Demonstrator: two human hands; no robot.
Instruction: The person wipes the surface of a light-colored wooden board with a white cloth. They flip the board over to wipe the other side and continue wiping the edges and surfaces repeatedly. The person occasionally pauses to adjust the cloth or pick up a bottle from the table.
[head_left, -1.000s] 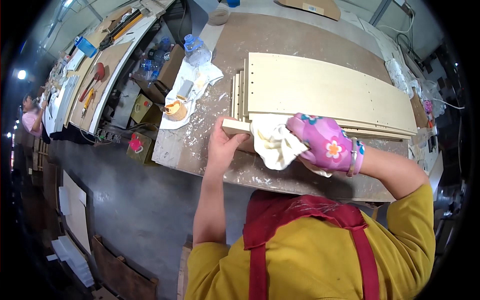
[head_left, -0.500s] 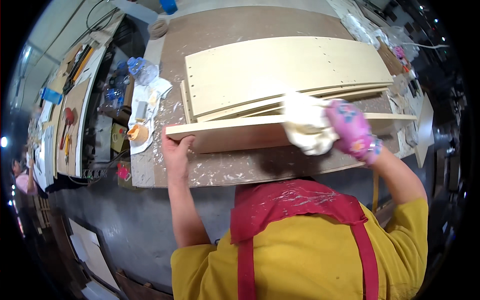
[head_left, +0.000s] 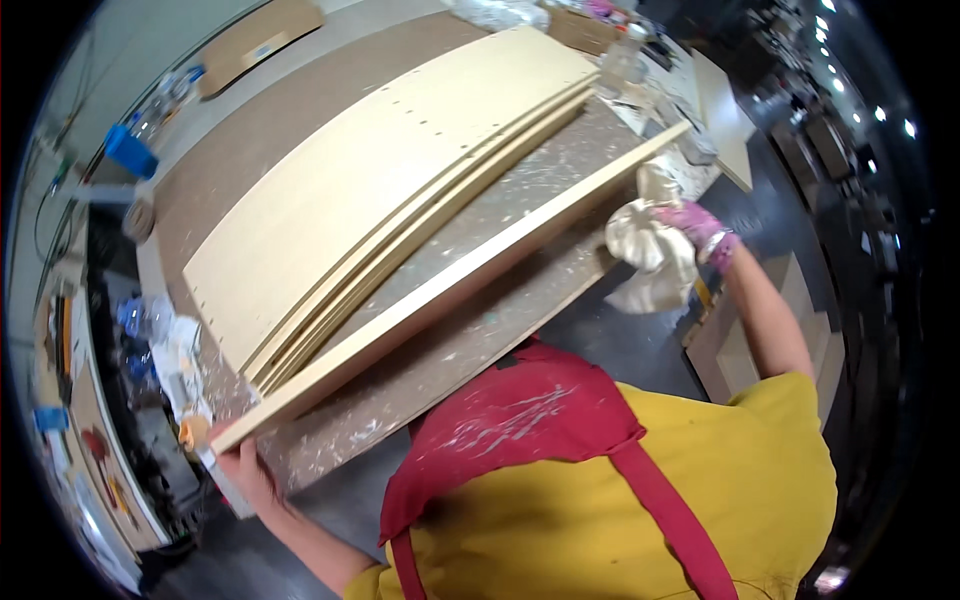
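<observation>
A long pale wooden board (head_left: 455, 292) stands on its long edge, slanting across the near side of the workbench (head_left: 545, 195). My bare left hand (head_left: 248, 472) grips its near left end. My right hand (head_left: 695, 230), in a pink patterned glove, is closed on a crumpled off-white cloth (head_left: 650, 250) close to the board's far right end. Part of the cloth hangs past the bench's front edge. Whether it touches the board I cannot tell. Behind the board lies a stack of pale drilled panels (head_left: 380, 170).
A small orange pot (head_left: 195, 432) and a clear plastic bottle (head_left: 145, 318) sit at the bench's left side. Another clear bottle (head_left: 625, 55) stands at the far right corner. Pale boards (head_left: 765, 320) lean beyond my right arm. A blue container (head_left: 130, 152) is at the far left.
My view has turned, so bench and board now slant up to the right. My right hand has slid the cloth from mid-board to its right end. My left hand keeps its grip.
</observation>
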